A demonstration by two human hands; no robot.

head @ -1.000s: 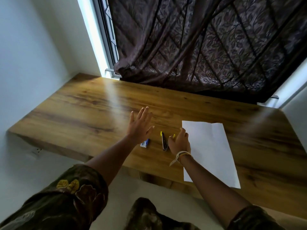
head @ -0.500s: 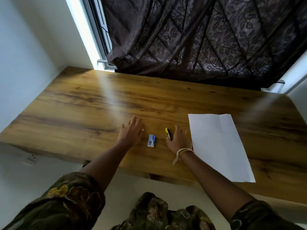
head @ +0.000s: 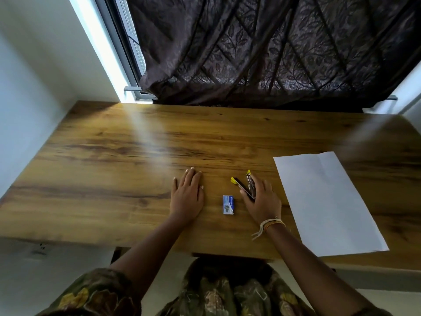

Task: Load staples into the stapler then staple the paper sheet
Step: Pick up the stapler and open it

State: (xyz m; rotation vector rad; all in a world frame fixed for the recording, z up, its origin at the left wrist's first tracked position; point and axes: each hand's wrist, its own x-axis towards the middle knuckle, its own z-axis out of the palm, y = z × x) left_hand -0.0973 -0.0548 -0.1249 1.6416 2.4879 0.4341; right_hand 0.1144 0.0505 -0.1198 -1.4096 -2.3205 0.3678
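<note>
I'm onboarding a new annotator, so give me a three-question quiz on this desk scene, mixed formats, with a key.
1. True or false: the left hand lies flat on the wooden desk, holding nothing.
2. What lies between the two hands? A) staple box B) pen C) tape roll
3. Fill in: the right hand rests on the ____, whose two yellow-tipped arms are spread apart.

Key: 1 true. 2 A, the blue staple box. 3 stapler; the paper sheet lies to its right, untouched.
</note>
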